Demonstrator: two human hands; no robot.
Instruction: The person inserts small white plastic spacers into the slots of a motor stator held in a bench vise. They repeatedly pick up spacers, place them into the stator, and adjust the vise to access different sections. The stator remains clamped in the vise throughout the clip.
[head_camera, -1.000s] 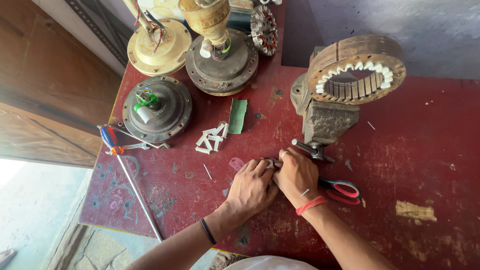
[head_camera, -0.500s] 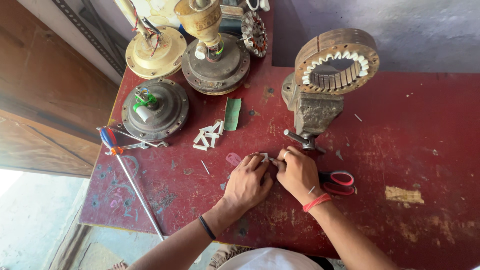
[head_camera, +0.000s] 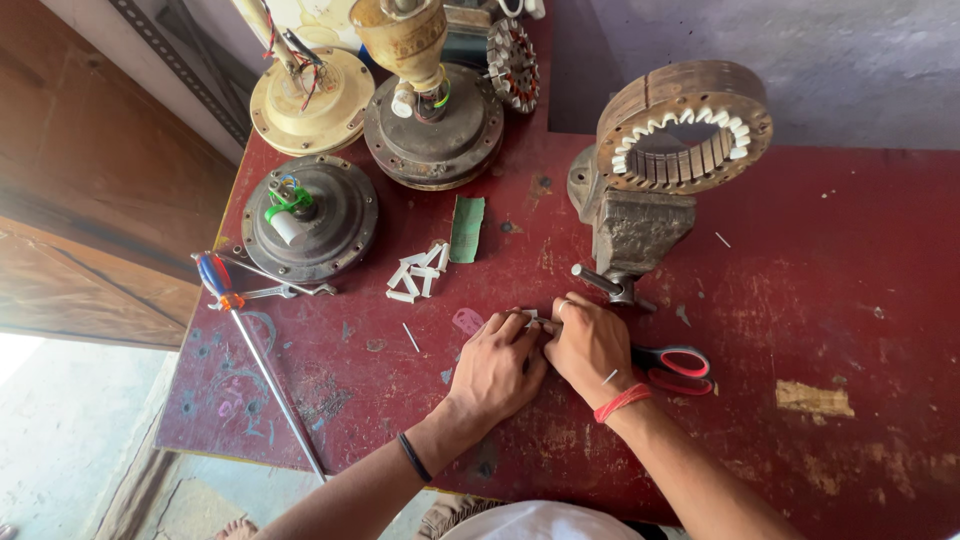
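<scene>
Both hands rest together on the red table (head_camera: 820, 300), just in front of a grey bench vise (head_camera: 630, 235). My left hand (head_camera: 497, 365) and my right hand (head_camera: 590, 347) pinch a small white strip (head_camera: 533, 317) between their fingertips. The vise clamps a round motor stator (head_camera: 685, 125) with white slot liners around its inner ring. Red-handled scissors (head_camera: 672, 366) lie under my right wrist. A pile of white paper strips (head_camera: 418, 272) and a green sheet (head_camera: 466, 228) lie to the upper left of my hands.
Three fan motor housings (head_camera: 310, 215) (head_camera: 432, 122) (head_camera: 312, 100) stand at the table's back left. A screwdriver with a red and blue handle (head_camera: 255, 350) and a wrench (head_camera: 275, 290) lie at the left edge. A rotor (head_camera: 513, 62) leans at the back.
The view has drifted slightly. Both hands stay together in front of the vise, fingers working on the small white strip.
</scene>
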